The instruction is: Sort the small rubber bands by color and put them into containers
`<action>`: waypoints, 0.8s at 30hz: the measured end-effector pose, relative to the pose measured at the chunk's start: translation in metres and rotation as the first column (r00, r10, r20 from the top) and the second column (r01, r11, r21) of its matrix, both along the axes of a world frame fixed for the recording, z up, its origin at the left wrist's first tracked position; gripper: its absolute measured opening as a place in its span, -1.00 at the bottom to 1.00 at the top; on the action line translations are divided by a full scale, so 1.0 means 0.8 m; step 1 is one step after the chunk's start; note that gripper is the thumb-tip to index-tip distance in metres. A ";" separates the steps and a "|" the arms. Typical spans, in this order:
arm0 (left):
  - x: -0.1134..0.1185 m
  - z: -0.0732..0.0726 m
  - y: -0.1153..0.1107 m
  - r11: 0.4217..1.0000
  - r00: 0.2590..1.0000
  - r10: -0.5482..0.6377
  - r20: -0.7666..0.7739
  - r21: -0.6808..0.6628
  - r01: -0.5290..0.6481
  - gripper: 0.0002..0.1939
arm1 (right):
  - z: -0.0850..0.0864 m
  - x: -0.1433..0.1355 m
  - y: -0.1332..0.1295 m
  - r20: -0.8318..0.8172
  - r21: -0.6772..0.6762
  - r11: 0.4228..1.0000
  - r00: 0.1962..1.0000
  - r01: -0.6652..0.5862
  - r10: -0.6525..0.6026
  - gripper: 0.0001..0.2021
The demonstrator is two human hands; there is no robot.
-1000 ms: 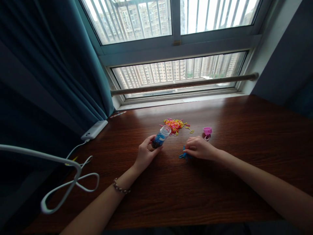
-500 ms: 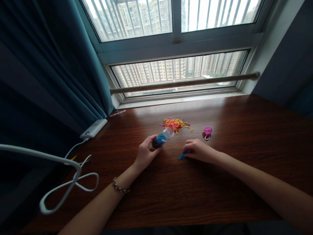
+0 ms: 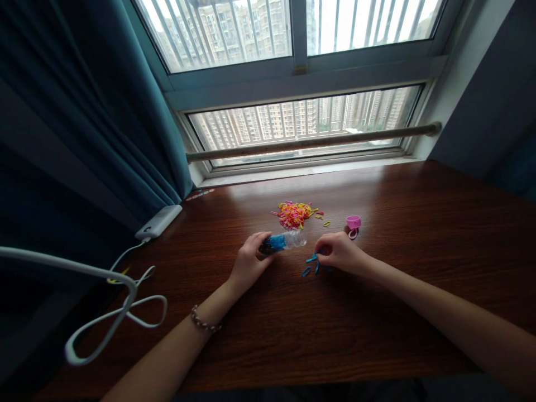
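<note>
My left hand (image 3: 250, 258) is wrapped round a small clear bottle (image 3: 295, 239), tilted nearly level with its open mouth to the right. Blue rubber bands (image 3: 276, 242) and something dark fill its lower part. Just right of the mouth, my right hand (image 3: 340, 251) pinches a few blue rubber bands (image 3: 312, 258) between thumb and fingers. Below those fingertips a loose blue band (image 3: 306, 271) lies on the table. Behind the bottle is a heap of pink, yellow and orange rubber bands (image 3: 295, 215). A pink cap with a loop (image 3: 353, 222) rests beyond my right hand.
The dark wooden table (image 3: 402, 223) reaches back to a barred window (image 3: 301, 120). On the left lie a white power bank (image 3: 159, 221) and a looped white cable (image 3: 96, 271), beside a blue curtain (image 3: 163, 139). Single yellow bands (image 3: 326, 224) lie near the heap.
The bottle has tipped from slanting upward to nearly level, its mouth now nearer my right hand. My right hand has lifted slightly, and a blue band now lies separate on the table.
</note>
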State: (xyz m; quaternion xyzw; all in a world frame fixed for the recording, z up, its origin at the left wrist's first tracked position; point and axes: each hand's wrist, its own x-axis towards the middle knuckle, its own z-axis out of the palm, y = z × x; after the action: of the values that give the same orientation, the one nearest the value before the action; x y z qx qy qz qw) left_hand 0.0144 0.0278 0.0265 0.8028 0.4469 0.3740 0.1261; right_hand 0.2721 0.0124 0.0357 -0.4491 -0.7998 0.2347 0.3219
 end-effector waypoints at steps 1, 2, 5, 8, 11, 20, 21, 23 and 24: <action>0.000 -0.001 0.001 1.000 1.000 0.004 -0.010 0.004 -0.004 -0.57 | 0.003 0.000 0.001 -0.083 -0.047 0.999 0.996 0.018 -0.022 -0.94; -0.001 -0.001 0.001 1.000 1.000 0.008 -0.024 0.007 -0.008 -0.57 | 0.005 0.001 0.002 -0.164 -0.095 0.995 0.985 0.030 -0.046 -0.93; -0.001 -0.002 0.001 1.000 0.998 0.002 -0.065 0.010 -0.002 -0.57 | 0.011 0.000 0.003 -0.355 -0.180 0.983 0.929 0.046 -0.109 -0.89; 0.000 -0.001 -0.002 0.999 0.996 -0.035 -0.085 -0.001 0.035 -0.56 | 0.013 -0.003 -0.001 -0.406 -0.111 0.990 0.905 0.088 -0.126 -0.88; 0.003 0.001 -0.007 0.998 0.993 -0.068 -0.095 0.001 0.068 -0.54 | 0.015 -0.006 -0.008 -0.337 0.038 0.995 0.938 0.097 -0.078 -0.90; 0.005 0.004 -0.012 0.997 0.992 -0.081 -0.099 -0.009 0.080 -0.55 | 0.006 -0.010 -0.016 -0.308 0.121 0.973 0.940 0.195 -0.150 -0.93; 0.005 0.004 -0.012 0.997 0.992 -0.079 -0.098 -0.010 0.079 -0.55 | 0.007 -0.011 -0.017 -0.289 0.137 0.973 0.947 0.184 -0.139 -0.94; 0.005 0.005 -0.011 0.997 0.993 -0.074 -0.097 -0.011 0.074 -0.55 | 0.009 -0.011 -0.018 -0.261 0.198 0.966 0.959 0.165 -0.110 -0.93; 0.005 0.005 -0.011 0.997 0.993 -0.072 -0.096 -0.012 0.071 -0.55 | 0.011 -0.011 -0.018 -0.258 0.234 0.958 0.961 0.164 -0.101 -0.93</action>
State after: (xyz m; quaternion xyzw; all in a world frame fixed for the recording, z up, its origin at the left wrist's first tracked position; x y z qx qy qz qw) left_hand 0.0180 0.0192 0.0308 0.8349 0.4249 0.3280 0.1213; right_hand 0.2630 -0.0024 0.0445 -0.4251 -0.7454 0.1621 0.4873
